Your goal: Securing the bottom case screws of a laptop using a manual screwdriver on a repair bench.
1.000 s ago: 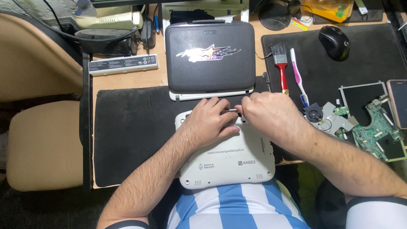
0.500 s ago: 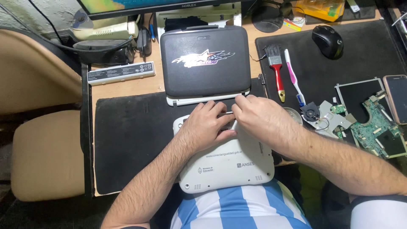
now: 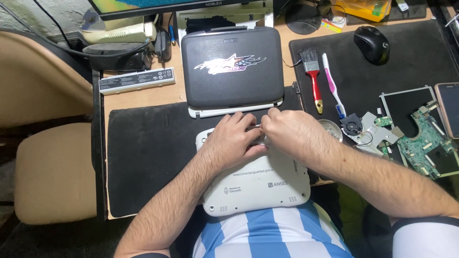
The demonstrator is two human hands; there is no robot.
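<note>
Pressing close together, both hands stay on the white plastic laptop [image 3: 256,179] at the worktop [image 3: 143,95] edge | left hand [image 3: 234,138] flat on it | right hand [image 3: 287,134] fingers pinch something thin, cannot tell what | little has changed.

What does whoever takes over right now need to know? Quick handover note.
Left hand: flat on the far edge of the white laptop, steadying it. Whether it grips anything is hidden.
Right hand: fingertips pinched at the same edge, next to the left hand; a small pale part shows between them, too small to tell.
White laptop: closed, half on the black mat, half over the desk edge at the lap.
Dark laptop: closed, just behind it.
Brush, toothbrush, fan, green board: to the right.
Done: white laptop's case looks shut.
Left: work at its far edge.
</note>
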